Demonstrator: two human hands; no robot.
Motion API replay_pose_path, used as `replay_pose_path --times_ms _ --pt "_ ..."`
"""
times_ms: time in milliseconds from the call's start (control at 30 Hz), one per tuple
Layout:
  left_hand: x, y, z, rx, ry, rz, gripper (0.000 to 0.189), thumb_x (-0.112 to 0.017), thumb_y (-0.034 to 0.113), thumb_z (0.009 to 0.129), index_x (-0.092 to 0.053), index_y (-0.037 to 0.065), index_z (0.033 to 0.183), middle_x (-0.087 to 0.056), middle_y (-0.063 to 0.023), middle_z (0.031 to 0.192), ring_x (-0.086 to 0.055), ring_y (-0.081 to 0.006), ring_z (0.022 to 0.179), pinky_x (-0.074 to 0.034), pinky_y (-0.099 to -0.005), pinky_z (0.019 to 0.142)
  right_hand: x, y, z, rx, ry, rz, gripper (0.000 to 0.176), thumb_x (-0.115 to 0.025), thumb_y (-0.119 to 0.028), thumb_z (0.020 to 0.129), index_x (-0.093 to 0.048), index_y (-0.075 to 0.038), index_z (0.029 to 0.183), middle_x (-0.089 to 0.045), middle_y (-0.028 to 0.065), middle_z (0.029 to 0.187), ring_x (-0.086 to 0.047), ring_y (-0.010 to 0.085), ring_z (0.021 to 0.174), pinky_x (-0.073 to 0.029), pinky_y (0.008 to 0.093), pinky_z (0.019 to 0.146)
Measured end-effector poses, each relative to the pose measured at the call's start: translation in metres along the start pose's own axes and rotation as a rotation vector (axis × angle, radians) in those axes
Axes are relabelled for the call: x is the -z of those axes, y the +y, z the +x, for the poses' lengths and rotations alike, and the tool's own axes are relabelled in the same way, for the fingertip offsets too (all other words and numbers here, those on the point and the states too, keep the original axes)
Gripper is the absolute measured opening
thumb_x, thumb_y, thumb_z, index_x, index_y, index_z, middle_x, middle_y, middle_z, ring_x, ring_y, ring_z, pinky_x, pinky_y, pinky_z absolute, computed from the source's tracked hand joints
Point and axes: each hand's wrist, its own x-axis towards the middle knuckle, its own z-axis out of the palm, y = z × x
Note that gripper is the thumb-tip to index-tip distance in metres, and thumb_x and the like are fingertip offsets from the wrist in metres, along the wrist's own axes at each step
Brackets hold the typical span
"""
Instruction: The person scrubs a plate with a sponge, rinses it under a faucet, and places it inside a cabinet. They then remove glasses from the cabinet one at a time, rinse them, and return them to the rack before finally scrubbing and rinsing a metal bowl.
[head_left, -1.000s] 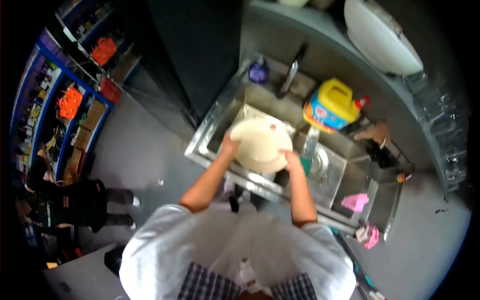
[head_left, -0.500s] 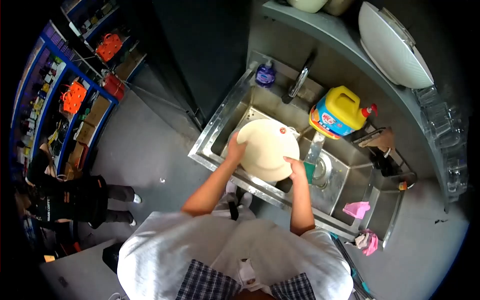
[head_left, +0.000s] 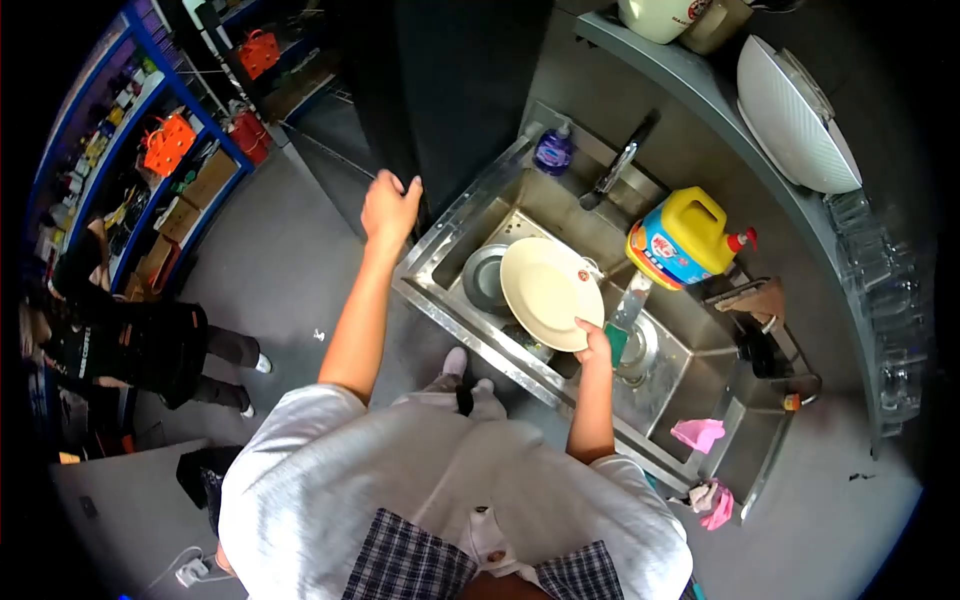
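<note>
Holding a cream plate (head_left: 548, 290) by its lower rim with the right hand (head_left: 592, 342), fingers clamped on the edge, thumb side toward the body. Keeping that forearm almost straight ahead, elbow bent close to the torso, wrist just past the near wall of the sink (head_left: 450, 222). Tilting the plate up on edge over the basin, face turned to the camera, just beside and partly over a metal bowl (head_left: 482, 278) lying in the basin. Cannot tell whether the green sponge (head_left: 617, 346) right beside the knuckles is gripped too.

Stretching the left arm out long, up and away, well apart from the plate. Showing the left hand (head_left: 388, 208) with fingers spread and nothing in it, at the edge of a dark panel (head_left: 450, 90); cannot tell whether touching it.

Beyond the plate: a yellow detergent jug (head_left: 686, 236), a tap (head_left: 622, 166) and a purple bottle (head_left: 553, 152).
</note>
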Motion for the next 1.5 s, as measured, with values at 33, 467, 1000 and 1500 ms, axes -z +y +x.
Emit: replay_pose_path --times_ms 33,467,1000,1500 --pt "0.01 0.009 0.004 -0.021 0.071 0.033 0.045 -0.073 0.043 0.077 -0.048 0.006 0.084 -0.059 -0.0138 0.083 -0.06 -0.0361 0.08 -0.047 -0.0459 0.067 0.001 0.002 -0.003 -0.006 -0.001 -0.007 0.046 -0.059 -0.002 0.084 -0.048 0.003 0.128 -0.06 0.0193 0.121 -0.061 0.034 0.107 -0.051 0.0468 0.091" --pt "-0.002 0.003 0.03 -0.206 0.234 0.043 0.056 -0.078 0.03 0.067 -0.042 0.003 0.101 -0.049 -0.018 0.103 -0.054 -0.0384 0.098 -0.049 -0.0477 0.077 -0.006 0.023 -0.016 -0.081 0.028 -0.039 0.046 -0.062 0.001 0.081 -0.051 0.003 0.126 -0.061 0.0174 0.118 -0.06 0.0338 0.106 -0.05 0.0447 0.091" --pt "0.141 -0.185 -0.056 -0.113 0.386 -0.144 0.045 -0.069 0.014 0.08 -0.047 -0.003 0.116 -0.054 -0.0171 0.104 -0.056 -0.0321 0.087 -0.047 -0.0373 0.074 -0.059 0.047 -0.016 0.132 0.046 -0.097 0.046 -0.067 0.007 0.075 -0.054 0.01 0.12 -0.063 0.0202 0.113 -0.064 0.0343 0.097 -0.053 0.0435 0.085" --pt "0.205 -0.363 -0.023 0.139 0.513 -0.094 0.073 -0.067 0.011 0.078 -0.027 -0.009 0.136 -0.04 -0.03 0.13 -0.043 -0.0447 0.119 -0.034 -0.0464 0.101 -0.201 0.065 -0.054 0.107 -0.013 -0.226 0.049 -0.066 0.001 0.079 -0.048 0.013 0.123 -0.06 0.0235 0.118 -0.061 0.0347 0.105 -0.049 0.0444 0.094"
